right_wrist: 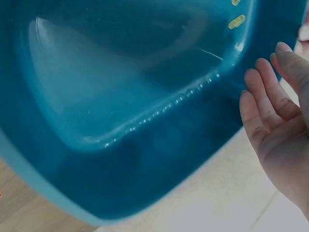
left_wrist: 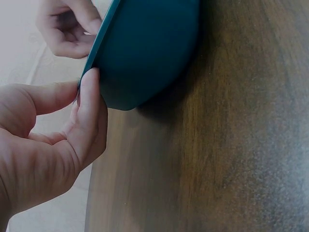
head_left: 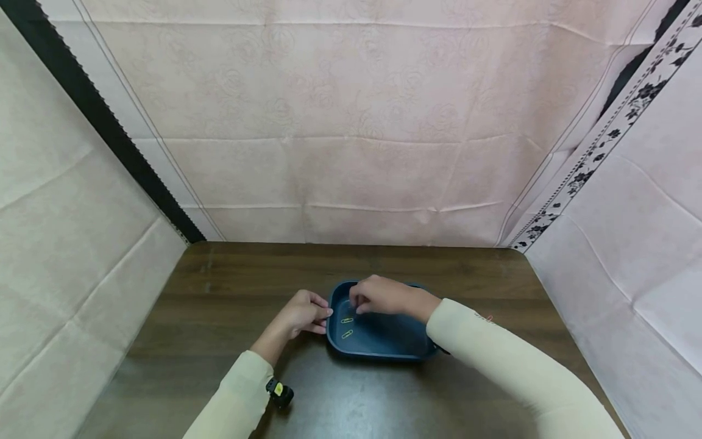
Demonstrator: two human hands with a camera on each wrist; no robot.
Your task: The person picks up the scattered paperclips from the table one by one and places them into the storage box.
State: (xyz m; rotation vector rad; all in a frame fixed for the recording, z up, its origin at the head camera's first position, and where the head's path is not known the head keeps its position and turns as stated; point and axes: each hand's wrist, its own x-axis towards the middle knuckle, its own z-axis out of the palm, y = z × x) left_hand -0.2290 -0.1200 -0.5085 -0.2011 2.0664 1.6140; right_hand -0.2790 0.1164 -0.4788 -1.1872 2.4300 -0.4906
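Note:
A dark blue tray [head_left: 384, 355] with rounded corners stands on the table. My left hand [head_left: 307, 313] pinches its left rim; in the left wrist view the thumb and a finger [left_wrist: 90, 79] meet at that edge. Two yellow paper clips lie on the tray floor near the left side, one paper clip [head_left: 347, 320] farther back and the other paper clip [head_left: 347, 334] closer to me. Over the tray's back left part, my right hand [head_left: 381, 294] has bent fingers pointing down. Whether anything is between its fingertips cannot be made out.
The brown wooden table [head_left: 230, 341] extends on all sides of the tray. A pale patterned cloth [head_left: 351, 122] hangs behind it, with further cloth at both sides. A black device [head_left: 280, 393] is strapped at the left wrist.

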